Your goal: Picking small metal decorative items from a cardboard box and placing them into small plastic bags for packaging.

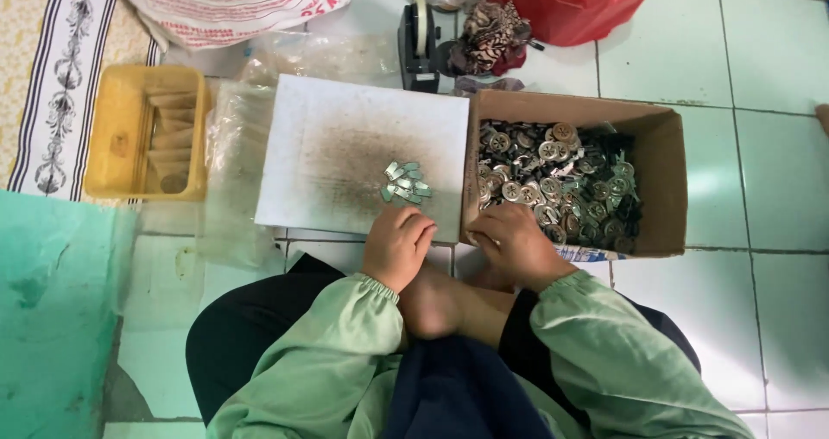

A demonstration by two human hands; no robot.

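the pale green tiled floor (760, 102) carries everything, with open bare tile to the right of the box and a teal mat (52, 318) covering the lower left; a patterned cloth (60, 59) runs along the left edge and a red plastic bag (570, 3) and a white printed sack (233, 3) crowd the top edge; the brown cardboard box (665, 171) sits right of centre, its open top full of small round and flat metal parts (561, 184), its left wall touching the right edge of a white board (345, 128) that is smudged dark in the middle; clear plastic bags (233, 163) lie between the board and a yellow plastic tray (121, 132) holding folded brown pieces; a black tape dispenser (419, 46) stands just beyond the board's far edge; on the board, near its lower right corner, lies a small heap of silvery metal pieces (404, 183); the left hand (397, 245) rests at the board's near edge just below that heap, fingers curled in, and i cannot tell if they hold anything; the right hand (514, 245) rests on the box's near left corner, fingers bent down among the parts, what they grip being hidden
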